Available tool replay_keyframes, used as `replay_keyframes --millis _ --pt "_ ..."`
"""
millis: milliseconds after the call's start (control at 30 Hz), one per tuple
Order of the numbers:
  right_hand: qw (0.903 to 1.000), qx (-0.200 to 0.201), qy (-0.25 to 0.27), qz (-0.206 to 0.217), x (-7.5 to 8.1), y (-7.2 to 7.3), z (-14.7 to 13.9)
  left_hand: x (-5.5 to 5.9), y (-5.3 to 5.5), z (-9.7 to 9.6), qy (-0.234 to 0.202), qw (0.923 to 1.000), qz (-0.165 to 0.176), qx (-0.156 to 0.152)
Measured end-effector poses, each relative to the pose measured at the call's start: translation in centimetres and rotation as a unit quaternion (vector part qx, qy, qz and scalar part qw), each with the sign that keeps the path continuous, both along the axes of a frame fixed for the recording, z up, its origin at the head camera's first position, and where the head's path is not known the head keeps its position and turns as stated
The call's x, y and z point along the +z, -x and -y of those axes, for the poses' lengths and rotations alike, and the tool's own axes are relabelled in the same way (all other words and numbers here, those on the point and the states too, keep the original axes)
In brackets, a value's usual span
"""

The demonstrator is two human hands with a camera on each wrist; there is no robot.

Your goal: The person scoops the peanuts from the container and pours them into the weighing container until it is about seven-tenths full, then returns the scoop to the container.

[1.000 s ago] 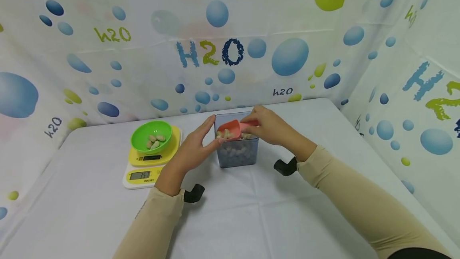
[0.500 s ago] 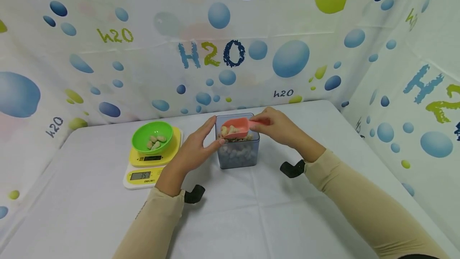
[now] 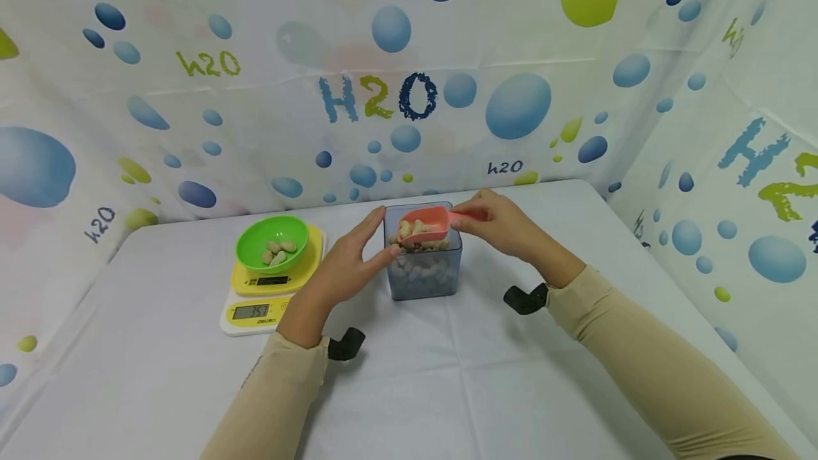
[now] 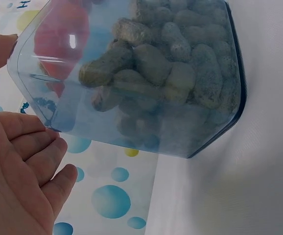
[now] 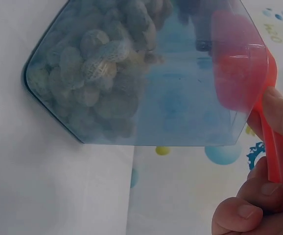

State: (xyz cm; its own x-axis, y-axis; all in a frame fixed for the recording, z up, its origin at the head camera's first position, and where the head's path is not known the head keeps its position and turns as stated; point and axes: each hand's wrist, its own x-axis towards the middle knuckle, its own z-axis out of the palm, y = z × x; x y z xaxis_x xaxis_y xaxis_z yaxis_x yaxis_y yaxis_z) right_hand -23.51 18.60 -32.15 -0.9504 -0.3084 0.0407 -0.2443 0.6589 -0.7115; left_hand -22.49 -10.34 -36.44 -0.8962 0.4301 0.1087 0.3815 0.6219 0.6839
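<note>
A bluish see-through plastic container (image 3: 424, 288) stands on the table with unshelled peanuts (image 4: 151, 63) in its lower part. My left hand (image 3: 345, 263) is spread at its left side, thumb and fingers extended and touching the rim's corners. A pink-red scoop (image 3: 434, 218) is pinched by the handle between the thumb and fingers of my right hand (image 3: 505, 227). Its bowl, bearing a few peanuts, is at the container's mouth, over the heap inside. Through the clear wall the scoop's bowl (image 5: 234, 73) shows near the rim in the right wrist view.
Left of the container, a yellow and white digital scale (image 3: 255, 321) carries a green bowl (image 3: 251, 261) with several peanuts. Its display reads about 357. A white cloth (image 3: 511, 389) covers the table, and a patterned curtain (image 3: 255, 119) hangs behind. Black wrist mounts (image 3: 525, 299) jut inward from both sleeves.
My right hand has drawn the scoop slightly rightward and levelled it, with peanuts in its bowl. The left hand stays at the container; the view has shifted slightly.
</note>
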Motion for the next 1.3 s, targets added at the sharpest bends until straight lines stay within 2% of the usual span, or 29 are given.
replay_keyframes --millis 167,300,600,700,800,967,1300 --pt "0.9999 0.000 -0.011 -0.007 0.5 0.1 0.2 0.5 -0.1 0.6 0.012 0.9999 -0.005 0.003" --pt "0.9997 0.005 -0.013 -0.018 1.3 0.3 0.8 1.3 -0.5 2.0 0.025 0.9994 -0.017 0.018" --pt "0.9991 0.028 0.002 -0.031 3.1 1.0 4.0 2.7 -1.6 7.8 0.054 0.9952 -0.021 0.080" --pt "0.9986 0.043 0.014 -0.029 3.4 1.2 5.5 2.8 -2.0 9.9 0.054 0.9930 -0.024 0.102" --pt "0.9977 0.056 0.021 -0.031 3.6 1.4 7.1 2.6 -2.3 11.9 0.057 0.9894 -0.027 0.131" --pt "0.9973 0.060 0.018 -0.038 3.7 1.4 10.2 1.3 -2.3 14.6 0.065 0.9840 -0.033 0.162" --pt "0.9974 0.056 -0.004 -0.045 3.0 1.1 16.1 0.0 -1.8 17.1 0.094 0.9780 0.023 0.185"
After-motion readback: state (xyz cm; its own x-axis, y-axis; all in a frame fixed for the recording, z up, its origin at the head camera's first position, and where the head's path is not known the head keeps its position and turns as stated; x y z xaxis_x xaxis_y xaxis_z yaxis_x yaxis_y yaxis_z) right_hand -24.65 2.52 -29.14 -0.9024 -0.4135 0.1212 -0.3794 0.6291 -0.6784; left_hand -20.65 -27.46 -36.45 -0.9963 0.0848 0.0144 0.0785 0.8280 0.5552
